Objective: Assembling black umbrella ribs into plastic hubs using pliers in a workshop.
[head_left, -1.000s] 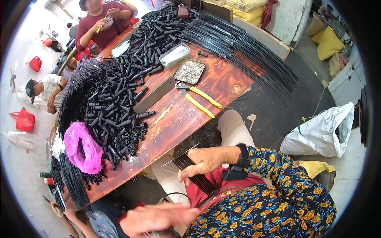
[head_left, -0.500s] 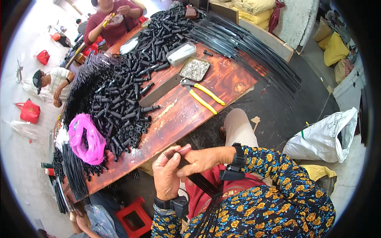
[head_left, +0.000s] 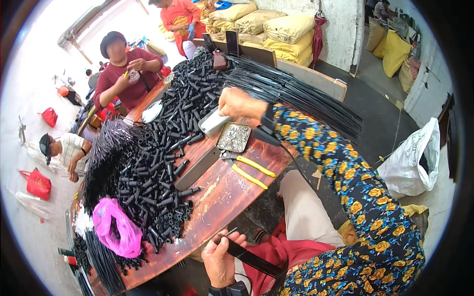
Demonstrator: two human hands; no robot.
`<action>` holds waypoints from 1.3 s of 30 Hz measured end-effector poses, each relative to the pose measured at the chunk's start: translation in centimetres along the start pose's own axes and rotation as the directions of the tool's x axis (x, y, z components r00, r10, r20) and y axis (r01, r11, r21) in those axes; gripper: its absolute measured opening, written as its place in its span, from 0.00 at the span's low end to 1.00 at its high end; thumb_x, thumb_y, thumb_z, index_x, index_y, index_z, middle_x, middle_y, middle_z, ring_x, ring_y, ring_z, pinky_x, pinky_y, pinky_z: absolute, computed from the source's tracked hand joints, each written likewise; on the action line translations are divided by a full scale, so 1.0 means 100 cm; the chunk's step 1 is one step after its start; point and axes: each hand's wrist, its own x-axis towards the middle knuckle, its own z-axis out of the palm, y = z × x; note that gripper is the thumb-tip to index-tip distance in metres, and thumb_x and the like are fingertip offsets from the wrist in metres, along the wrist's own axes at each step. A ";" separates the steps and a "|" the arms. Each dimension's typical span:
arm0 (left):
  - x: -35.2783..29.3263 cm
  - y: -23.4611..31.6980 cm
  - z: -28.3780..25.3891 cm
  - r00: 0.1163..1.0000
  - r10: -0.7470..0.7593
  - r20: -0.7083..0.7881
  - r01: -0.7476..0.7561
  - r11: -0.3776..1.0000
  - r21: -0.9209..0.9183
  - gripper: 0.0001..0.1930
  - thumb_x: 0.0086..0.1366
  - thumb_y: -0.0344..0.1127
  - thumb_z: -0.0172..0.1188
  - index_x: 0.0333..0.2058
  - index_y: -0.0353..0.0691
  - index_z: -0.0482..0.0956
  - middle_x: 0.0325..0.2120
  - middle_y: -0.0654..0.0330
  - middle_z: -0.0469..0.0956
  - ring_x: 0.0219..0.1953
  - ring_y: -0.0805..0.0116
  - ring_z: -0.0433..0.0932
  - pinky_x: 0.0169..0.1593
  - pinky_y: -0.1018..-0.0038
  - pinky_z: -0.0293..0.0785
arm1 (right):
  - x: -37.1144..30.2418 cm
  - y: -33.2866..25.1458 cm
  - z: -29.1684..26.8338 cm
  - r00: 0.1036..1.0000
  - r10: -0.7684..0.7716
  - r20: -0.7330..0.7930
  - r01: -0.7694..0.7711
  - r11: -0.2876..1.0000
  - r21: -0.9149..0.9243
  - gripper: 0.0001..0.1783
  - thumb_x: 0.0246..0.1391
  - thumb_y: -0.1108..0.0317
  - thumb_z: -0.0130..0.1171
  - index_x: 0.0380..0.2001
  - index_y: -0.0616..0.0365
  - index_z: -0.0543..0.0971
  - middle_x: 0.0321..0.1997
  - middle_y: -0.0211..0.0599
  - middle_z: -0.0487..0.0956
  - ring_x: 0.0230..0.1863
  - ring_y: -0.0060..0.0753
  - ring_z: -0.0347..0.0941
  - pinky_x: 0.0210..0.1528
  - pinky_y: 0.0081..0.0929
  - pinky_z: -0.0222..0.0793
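Observation:
My left hand (head_left: 220,257) grips a flat bundle of thin black rods (head_left: 256,260) in front of my lap, just below the near edge of the wooden table (head_left: 224,197). My right hand (head_left: 238,102), its arm in a yellow-flowered sleeve, is stretched out over the table to the long black rods (head_left: 296,91) lying at the far right. Its fingers curl over their near ends, beside a small metal tray of silver bits (head_left: 234,137). Whether it grips any rod cannot be told.
Yellow-handled pliers (head_left: 249,169) lie near the tray. A big heap of black tubes (head_left: 163,148) and a pink bag (head_left: 117,228) cover the table's left. A person in dark red (head_left: 126,71) works at the far end. A white sack (head_left: 410,160) stands on the floor at right.
My right hand left the bundle at my lap and reached out across the table to the long rods. My left hand kept the bundle. The view tilted up toward the far end.

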 end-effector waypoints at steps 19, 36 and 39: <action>0.003 0.008 0.003 0.998 -0.040 -0.051 0.040 0.999 -0.011 0.12 0.67 0.28 0.55 0.48 0.31 0.71 0.42 0.46 0.78 0.43 0.53 0.80 0.48 0.60 0.79 | 0.038 -0.001 0.045 0.980 -0.137 0.143 0.178 0.924 -0.338 0.09 0.37 0.78 0.56 0.26 0.66 0.79 0.32 0.55 0.80 0.38 0.58 0.78 0.38 0.47 0.74; -0.003 -0.002 0.015 0.993 -0.042 -0.113 0.048 0.998 0.048 0.08 0.68 0.29 0.53 0.44 0.32 0.74 0.38 0.49 0.80 0.38 0.55 0.82 0.44 0.65 0.80 | 0.031 0.007 0.052 0.987 -0.161 -0.016 0.150 0.951 -0.271 0.07 0.37 0.76 0.57 0.25 0.65 0.78 0.30 0.56 0.80 0.36 0.58 0.78 0.37 0.48 0.74; 0.002 -0.005 0.008 0.994 -0.057 -0.096 0.064 0.995 0.076 0.13 0.68 0.32 0.56 0.49 0.33 0.72 0.39 0.47 0.79 0.41 0.54 0.81 0.48 0.60 0.79 | 0.026 0.006 0.050 0.985 -0.143 -0.093 0.117 0.963 -0.243 0.07 0.39 0.75 0.56 0.25 0.65 0.78 0.29 0.57 0.79 0.36 0.60 0.78 0.38 0.49 0.74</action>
